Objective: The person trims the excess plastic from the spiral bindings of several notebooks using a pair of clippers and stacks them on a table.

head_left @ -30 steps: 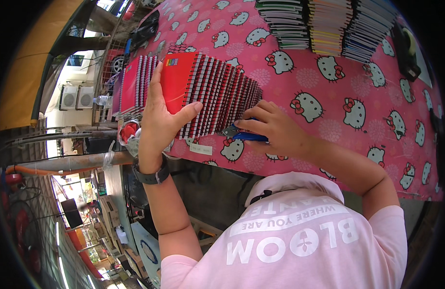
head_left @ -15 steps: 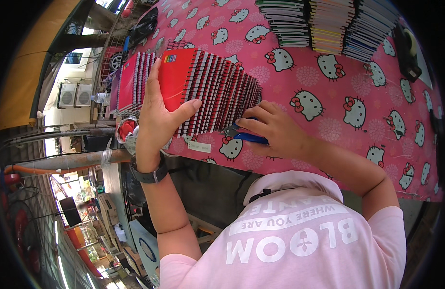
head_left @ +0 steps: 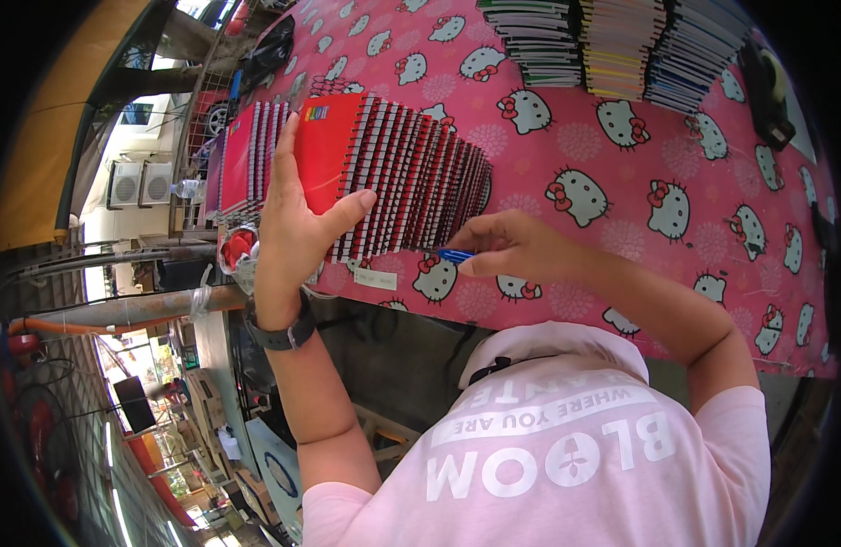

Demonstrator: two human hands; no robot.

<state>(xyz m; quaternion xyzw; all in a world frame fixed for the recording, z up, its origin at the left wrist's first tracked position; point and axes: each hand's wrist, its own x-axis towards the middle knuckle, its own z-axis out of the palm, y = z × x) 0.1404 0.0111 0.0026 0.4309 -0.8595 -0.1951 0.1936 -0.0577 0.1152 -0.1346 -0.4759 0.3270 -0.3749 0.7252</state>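
Observation:
A row of red spiral notebooks [head_left: 322,155] with black wire bindings leans in a fanned stack on the pink table cover. My left hand [head_left: 293,219] lies against the near end of it, fingers stretched along the front cover's left edge and thumb spread toward the wire spine. My right hand [head_left: 507,244] is closed around blue-handled pliers [head_left: 454,255], their handles squeezed close together and mostly covered by my fingers. The tool's metal tip is at the lower ends of the bindings; exactly what it touches is too small to tell.
Another stack of red notebooks [head_left: 245,159] stands left of my left hand. At the back are piles of bound books [head_left: 621,50]. A black tape dispenser [head_left: 774,100] sits at the far right. A white paper slip [head_left: 375,279] lies near the table's front edge.
The pliers' handles were spread apart and are now squeezed together. My right hand has turned and shifted slightly lower. My left hand has hardly moved.

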